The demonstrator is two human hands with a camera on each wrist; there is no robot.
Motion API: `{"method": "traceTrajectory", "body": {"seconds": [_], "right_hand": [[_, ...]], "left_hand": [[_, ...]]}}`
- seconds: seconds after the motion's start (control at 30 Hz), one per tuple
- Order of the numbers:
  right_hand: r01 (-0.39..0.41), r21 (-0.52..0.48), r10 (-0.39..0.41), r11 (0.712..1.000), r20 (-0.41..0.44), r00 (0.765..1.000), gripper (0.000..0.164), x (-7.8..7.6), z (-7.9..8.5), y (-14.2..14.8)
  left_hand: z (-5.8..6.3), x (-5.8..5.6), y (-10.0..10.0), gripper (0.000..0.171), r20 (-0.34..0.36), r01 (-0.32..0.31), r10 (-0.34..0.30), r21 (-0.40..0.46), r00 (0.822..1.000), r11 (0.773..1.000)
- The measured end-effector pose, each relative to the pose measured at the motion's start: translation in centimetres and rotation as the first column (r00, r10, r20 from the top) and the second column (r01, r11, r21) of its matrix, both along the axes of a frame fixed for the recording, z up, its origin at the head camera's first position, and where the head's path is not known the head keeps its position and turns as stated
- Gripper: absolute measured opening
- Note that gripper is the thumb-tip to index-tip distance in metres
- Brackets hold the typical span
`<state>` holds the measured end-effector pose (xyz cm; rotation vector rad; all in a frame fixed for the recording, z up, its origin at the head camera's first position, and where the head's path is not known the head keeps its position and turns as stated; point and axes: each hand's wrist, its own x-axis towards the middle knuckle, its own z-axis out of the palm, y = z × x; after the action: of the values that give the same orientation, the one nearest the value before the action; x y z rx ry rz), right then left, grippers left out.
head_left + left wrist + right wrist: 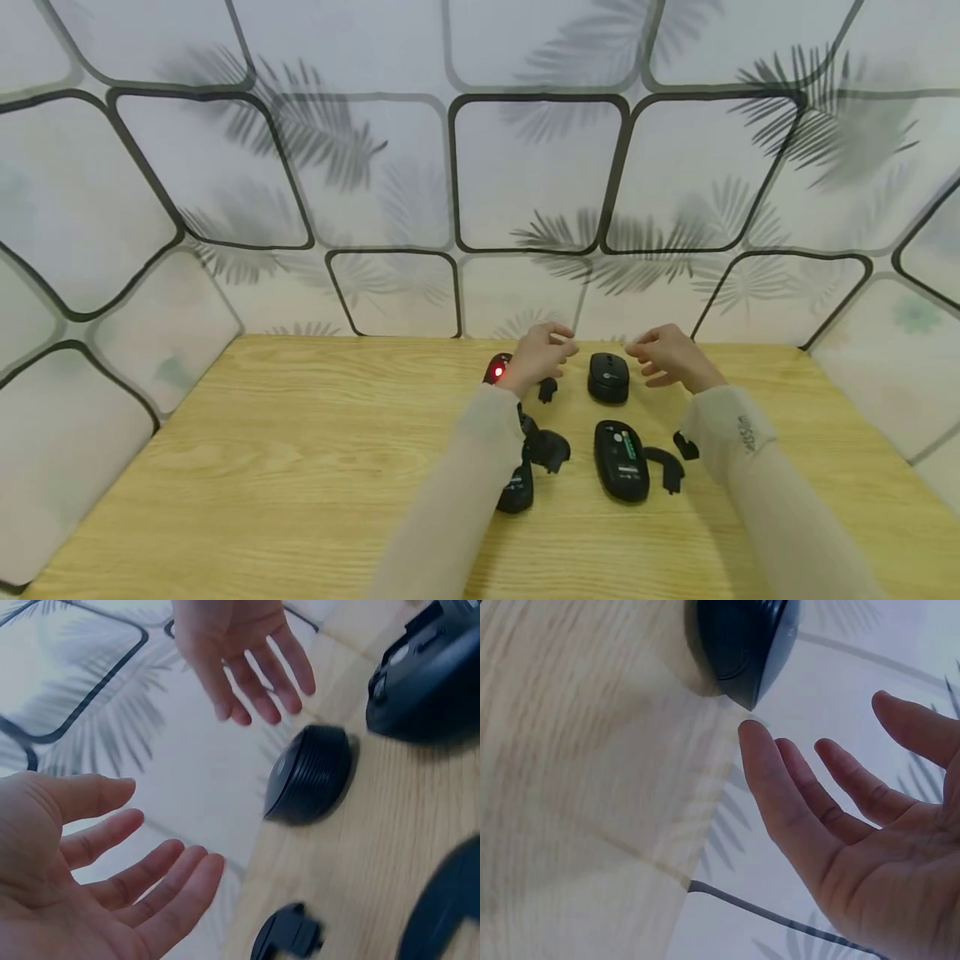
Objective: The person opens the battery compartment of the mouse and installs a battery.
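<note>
A black computer mouse (608, 377) stands right side up near the far edge of the table, between my two hands. To its left is my left hand (537, 358), fingers loosely bent and holding nothing. On the other side my right hand (672, 357) is likewise relaxed, palm turned toward the mouse. In the left wrist view a gap shows between the left fingers (196, 871) and the mouse (311, 774). The right wrist view has the mouse's end (739, 652) just beyond the right fingertips (754, 735). A small black cover (547, 389) lies beside my left hand.
An overturned mouse (622, 461) with a green battery showing lies nearer, a curved black cover (666, 467) beside it. Another mouse (516, 492) is partly under my left sleeve, near a loose cover (551, 450). A mouse with a red light (497, 367) sits behind my left wrist.
</note>
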<state>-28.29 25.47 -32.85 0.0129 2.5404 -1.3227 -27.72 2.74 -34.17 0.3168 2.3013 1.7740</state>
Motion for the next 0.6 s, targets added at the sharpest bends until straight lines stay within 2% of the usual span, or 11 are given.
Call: {"method": "traceTrajectory", "body": {"seconds": [0.13,0.33,0.47,0.6], "right_hand": [[0.012,-0.019,-0.011,1.000,0.030,0.999,0.041,-0.2,-0.6,0.2],[0.040,-0.008,-0.039,0.999,0.068,0.997,0.042,-0.2,-1.1,0.2],[0.059,-0.020,-0.057,0.998,0.094,0.994,0.040,-0.4,-1.5,0.2],[0.058,-0.036,-0.053,0.998,0.111,0.992,0.037,-0.6,-1.7,0.2]], "left_hand": [[-0.5,-0.1,1.4,0.033,0.042,0.026,-0.026,0.001,0.999,1.000],[-1.2,0.0,3.3,0.037,0.093,0.007,-0.007,-0.007,0.996,1.000],[-1.5,0.1,4.1,0.039,0.103,-0.019,0.018,0.006,0.995,1.000],[-1.8,-0.1,4.5,0.037,0.090,-0.036,0.038,-0.026,0.995,0.999]]}}
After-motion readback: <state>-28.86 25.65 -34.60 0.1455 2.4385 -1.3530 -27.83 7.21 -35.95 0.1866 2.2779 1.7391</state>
